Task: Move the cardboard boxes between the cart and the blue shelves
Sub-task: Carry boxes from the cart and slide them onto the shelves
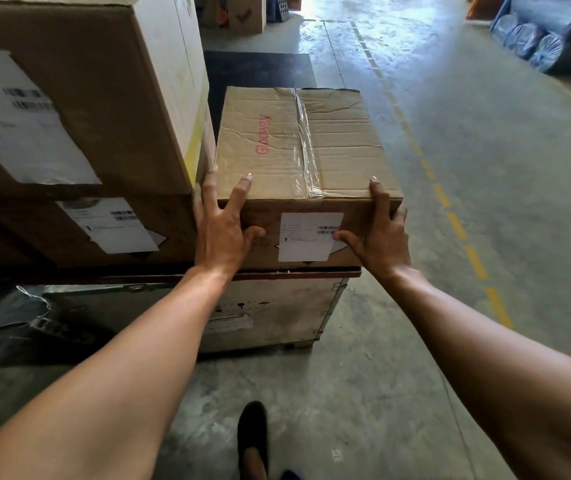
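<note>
**Grip.** The fingers [244, 183] of the left hand [220, 223] are spread wide and straight. One lies on the top face of the cardboard box [298, 140] at its near left corner, the others run down its left side, and the thumb presses on the front face. The right hand [379, 233] mirrors this at the near right corner: one finger on top, the rest round the right side, the thumb on the white label [308, 237]. Neither hand is under the box.

**Procedure (judgement).**
1. Move both palms lower on the side faces, or hook the fingers under the bottom edge, before taking the weight.
2. The top panel is creased and soft. Do not load it.
3. Draw the box toward the near edge, then lift. Keep it off the stacked boxes [79, 98] that stand just beside its left face.

**Position.** The box rests at the near right corner of a dark-topped platform [260, 69]. Whether this is the cart cannot be told.

**Orientation.** The long axis runs from the near edge to the far edge, away from the person. The tape seam [303, 133] and the red print follow this axis. The labelled short face points at the person.
</note>
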A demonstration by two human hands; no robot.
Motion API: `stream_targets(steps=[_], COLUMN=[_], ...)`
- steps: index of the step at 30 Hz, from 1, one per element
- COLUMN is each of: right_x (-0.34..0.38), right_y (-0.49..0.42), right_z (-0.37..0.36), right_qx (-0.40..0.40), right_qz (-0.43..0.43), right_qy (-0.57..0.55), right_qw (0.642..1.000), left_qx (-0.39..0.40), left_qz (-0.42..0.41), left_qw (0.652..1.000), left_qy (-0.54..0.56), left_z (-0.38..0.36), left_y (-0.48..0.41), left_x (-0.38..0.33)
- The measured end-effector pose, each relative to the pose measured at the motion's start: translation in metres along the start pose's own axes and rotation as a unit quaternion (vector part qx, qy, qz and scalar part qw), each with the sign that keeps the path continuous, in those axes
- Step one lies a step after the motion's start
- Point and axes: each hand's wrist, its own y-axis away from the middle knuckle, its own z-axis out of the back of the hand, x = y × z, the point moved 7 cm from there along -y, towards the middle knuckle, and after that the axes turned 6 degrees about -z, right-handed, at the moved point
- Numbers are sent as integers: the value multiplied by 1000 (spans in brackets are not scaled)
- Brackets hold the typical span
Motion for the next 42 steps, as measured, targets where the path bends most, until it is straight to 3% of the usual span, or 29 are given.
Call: stream_targets(steps=[17, 24, 27, 37, 42], right_x=[-3, 1, 6, 71, 134], right_y=[-4, 4, 7, -17, -27], right_z=[-6, 5, 24, 165, 243], right_qx=[16, -6, -20, -111, -165], right_qz=[-35, -56, -66, -23, 54], right_qy=[-15, -48, -54, -63, -60], right_qw=[999, 997, 996, 992, 983], left_qx=[58, 49, 85, -15, -93], left_qz=[90, 112, 108, -41, 23], left_qw=[988, 977, 973, 990, 955], left_qy=[109, 173, 183, 132, 280], left_z=[-8, 0, 9, 117, 187], left_y=[8, 3, -8, -83, -124], left_x=[0, -4, -15, -116, -147])
